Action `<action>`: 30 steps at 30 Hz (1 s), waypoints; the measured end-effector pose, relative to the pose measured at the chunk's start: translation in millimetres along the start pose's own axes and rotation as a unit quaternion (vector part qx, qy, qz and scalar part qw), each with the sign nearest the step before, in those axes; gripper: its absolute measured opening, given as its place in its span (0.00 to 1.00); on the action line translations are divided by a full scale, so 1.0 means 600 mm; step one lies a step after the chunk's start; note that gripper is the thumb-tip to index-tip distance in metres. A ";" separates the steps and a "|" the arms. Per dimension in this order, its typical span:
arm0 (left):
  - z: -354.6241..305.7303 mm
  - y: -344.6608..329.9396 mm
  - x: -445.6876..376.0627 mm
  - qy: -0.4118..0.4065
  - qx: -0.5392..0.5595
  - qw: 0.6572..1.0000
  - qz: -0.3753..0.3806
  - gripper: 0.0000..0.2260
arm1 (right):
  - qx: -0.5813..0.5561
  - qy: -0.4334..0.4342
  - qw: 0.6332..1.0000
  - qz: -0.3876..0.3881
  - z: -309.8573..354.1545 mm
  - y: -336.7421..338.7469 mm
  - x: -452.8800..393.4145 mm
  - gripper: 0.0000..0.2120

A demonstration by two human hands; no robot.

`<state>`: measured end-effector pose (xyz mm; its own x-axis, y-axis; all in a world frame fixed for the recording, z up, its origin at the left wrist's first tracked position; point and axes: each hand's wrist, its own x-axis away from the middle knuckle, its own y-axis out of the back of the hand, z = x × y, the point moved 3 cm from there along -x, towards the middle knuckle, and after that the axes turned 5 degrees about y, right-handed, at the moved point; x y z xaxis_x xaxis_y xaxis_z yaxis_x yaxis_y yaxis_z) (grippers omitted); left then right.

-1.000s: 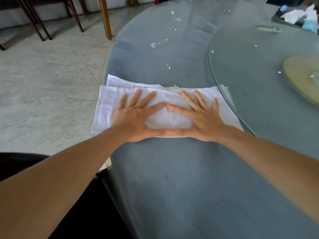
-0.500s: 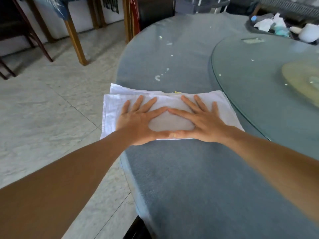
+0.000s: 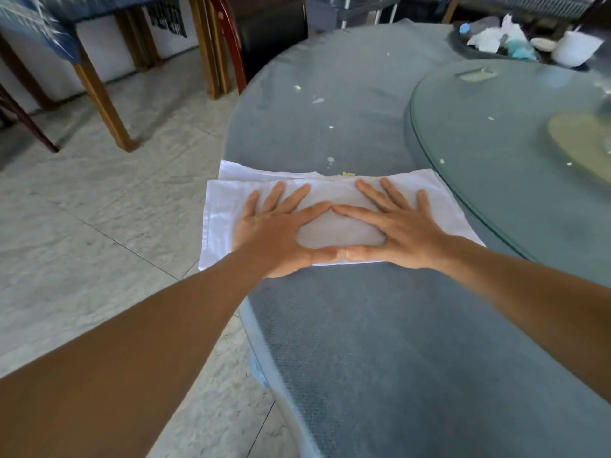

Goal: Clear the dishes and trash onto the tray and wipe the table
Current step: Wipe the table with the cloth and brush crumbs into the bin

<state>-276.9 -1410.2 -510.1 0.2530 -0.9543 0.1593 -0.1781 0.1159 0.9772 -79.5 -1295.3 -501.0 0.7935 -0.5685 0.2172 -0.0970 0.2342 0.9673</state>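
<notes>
**Flat-handed on the cloth, crumbs ahead**

Right now both hands lie spread on the cloth [image 3: 330,206], which sits at the left edge of the tabletop [image 3: 347,342], its left end hanging a little past that edge. The left hand [image 3: 277,233] and right hand [image 3: 396,229] press palms down with fingers straight, thumbs and forefingers meeting; neither grip is closed round anything.

To my eye the cloth is light, soft and folded in layers, so it will bunch or unfold if pushed from one corner. Flat pressure across its middle, as here, looks the best hold; the woven surface should drag on it rather than let it slide freely.

Just beyond its far edge lie crumbs [image 3: 330,159], with more scattered toward the far side. The way forward is open along the strip between the left edge and the glass turntable [image 3: 496,127], whose raised rim runs just beside the cloth's right end and could catch it. The tray [image 3: 463,41] with trash and a cup [image 3: 575,47] sits at the far right, well apart. Drifting left risks sweeping bits onto the floor.
</notes>
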 end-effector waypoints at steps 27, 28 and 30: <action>0.169 0.121 -0.532 -0.170 -0.022 0.985 0.027 0.41 | -0.054 -0.170 0.984 -0.022 -0.116 0.105 -0.410 0.36; 0.169 0.123 -0.545 -0.175 -0.020 0.984 0.028 0.41 | -0.054 -0.177 0.983 -0.023 -0.121 0.107 -0.418 0.36; 0.170 0.129 -0.574 -0.182 -0.016 0.983 0.030 0.41 | -0.054 -0.186 0.981 -0.026 -0.134 0.114 -0.437 0.36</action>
<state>-474.8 -1100.8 -503.5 -0.1147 -0.9803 0.1609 -0.1510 0.1773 0.9725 -246.0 -1066.9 -502.3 0.5196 -0.8255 0.2202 0.0176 0.2679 0.9633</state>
